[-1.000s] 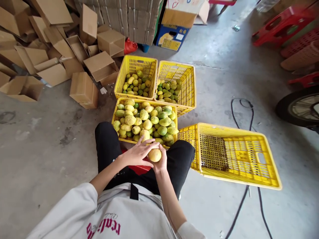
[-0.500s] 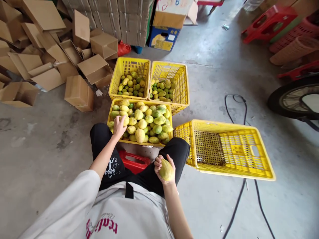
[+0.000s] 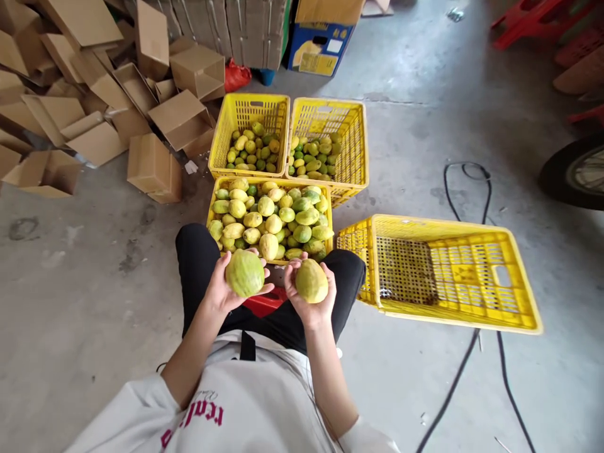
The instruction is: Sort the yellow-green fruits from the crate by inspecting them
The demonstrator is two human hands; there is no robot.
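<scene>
My left hand [image 3: 221, 292] cups a round, yellow-green fruit [image 3: 245, 273], its thumb on the outer side and its fingers spread beneath. In my right hand [image 3: 309, 305] sits a yellower, oval fruit [image 3: 312, 281], with the fingers curled round it. Both fruits are held side by side over my lap, at the near edge of a yellow plastic crate [image 3: 211, 211]. That crate is heaped with lemon-like fruits [image 3: 274, 223], yellow to green; their exact kind is unclear.
Behind stand two yellow crates [image 3: 249, 100] [image 3: 352, 141] part-filled with similar fruit. To the right is another yellow crate [image 3: 476, 277] with its grid bottom showing. Cardboard boxes [image 3: 153, 167] pile up on the left. A black cable [image 3: 448, 402] and a wheel [image 3: 576, 170] are at right.
My left hand has lifted a fruit from the heaped crate and brought it back beside my right hand. My right hand has moved slightly forward, still holding its fruit.
</scene>
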